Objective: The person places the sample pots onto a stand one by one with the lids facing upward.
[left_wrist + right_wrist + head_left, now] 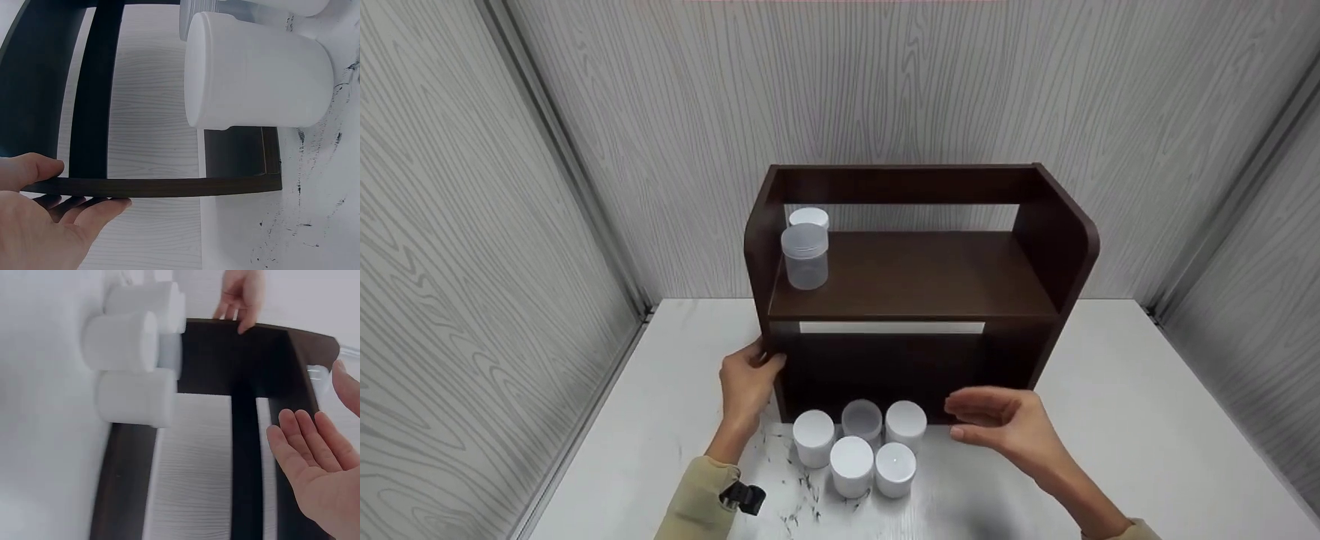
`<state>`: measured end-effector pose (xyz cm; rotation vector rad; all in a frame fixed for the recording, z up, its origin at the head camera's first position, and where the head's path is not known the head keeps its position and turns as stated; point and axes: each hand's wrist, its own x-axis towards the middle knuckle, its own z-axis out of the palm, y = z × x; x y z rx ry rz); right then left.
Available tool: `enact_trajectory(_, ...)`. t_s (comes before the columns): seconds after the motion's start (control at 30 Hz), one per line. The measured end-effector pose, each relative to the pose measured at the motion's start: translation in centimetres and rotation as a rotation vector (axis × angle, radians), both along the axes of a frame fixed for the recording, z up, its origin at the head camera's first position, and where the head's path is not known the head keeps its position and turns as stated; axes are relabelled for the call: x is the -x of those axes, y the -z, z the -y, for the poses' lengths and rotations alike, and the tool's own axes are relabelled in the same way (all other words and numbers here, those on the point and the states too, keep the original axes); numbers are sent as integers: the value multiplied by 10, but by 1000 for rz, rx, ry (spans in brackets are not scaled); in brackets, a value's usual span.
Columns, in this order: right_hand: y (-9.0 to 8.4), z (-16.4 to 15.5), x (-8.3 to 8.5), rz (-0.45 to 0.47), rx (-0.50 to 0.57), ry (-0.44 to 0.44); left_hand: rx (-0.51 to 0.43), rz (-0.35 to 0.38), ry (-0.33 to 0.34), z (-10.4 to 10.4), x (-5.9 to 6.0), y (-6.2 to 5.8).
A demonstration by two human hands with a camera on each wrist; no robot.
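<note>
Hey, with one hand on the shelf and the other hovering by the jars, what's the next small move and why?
Probably lower the right hand onto the nearest white-lidded jar. That hand is open and holds nothing, five jars stand in front of the dark wooden shelf unit, and the left hand already steadies its left side panel.

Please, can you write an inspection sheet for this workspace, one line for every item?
Surface: white table, black scuff marks near the front.
Job's things: dark wooden shelf; five white jars clustered before it; two jars on the upper board.
Clutter: nothing seen.
Hands: left hand holds the shelf's left side panel; right hand open, hovering right of the jars, touching nothing.
Cables: nothing seen.
Surroundings: grey wood-grain walls on three sides.
</note>
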<state>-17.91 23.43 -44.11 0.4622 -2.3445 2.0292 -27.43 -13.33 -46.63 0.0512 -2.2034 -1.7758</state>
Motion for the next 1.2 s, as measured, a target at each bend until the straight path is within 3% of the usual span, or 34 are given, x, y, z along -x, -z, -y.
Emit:
enact_trajectory(0.7,61,-5,27,19,-158,4,-3,3,-6,0,0,1)
enact_trajectory(1.2,81,2,50,-5,-235,-5,0,-25,29,1,-1,2)
